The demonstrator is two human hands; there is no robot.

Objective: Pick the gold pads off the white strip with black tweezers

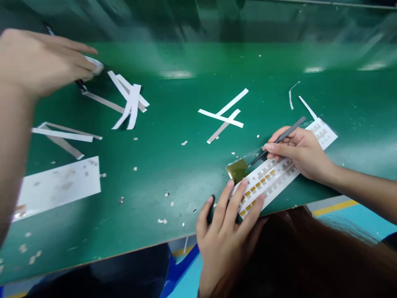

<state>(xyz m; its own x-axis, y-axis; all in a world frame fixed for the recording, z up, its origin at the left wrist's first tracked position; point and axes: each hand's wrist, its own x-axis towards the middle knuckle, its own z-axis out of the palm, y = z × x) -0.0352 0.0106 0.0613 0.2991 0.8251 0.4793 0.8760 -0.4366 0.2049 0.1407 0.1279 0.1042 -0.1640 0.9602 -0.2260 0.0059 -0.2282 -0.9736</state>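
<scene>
My left hand (225, 236) lies flat with fingers spread, pressing down the near end of a long white carrier strip (281, 174) that bears rows of small gold and grey squares. My right hand (299, 153) is closed on dark tweezers (281, 140). The tweezer tip touches a clear film beside a gold-olive foil piece (237, 169), at the strip's left edge. The strip lies slantwise near the front edge of the green table (173, 165).
Another person's hand (43, 62) reaches in at the top left, its fingertips on a small white object. Peeled white paper strips (130, 101) lie in piles at the left and centre. A white sheet (58, 184) and tiny scraps sit near the table's front edge (124, 252).
</scene>
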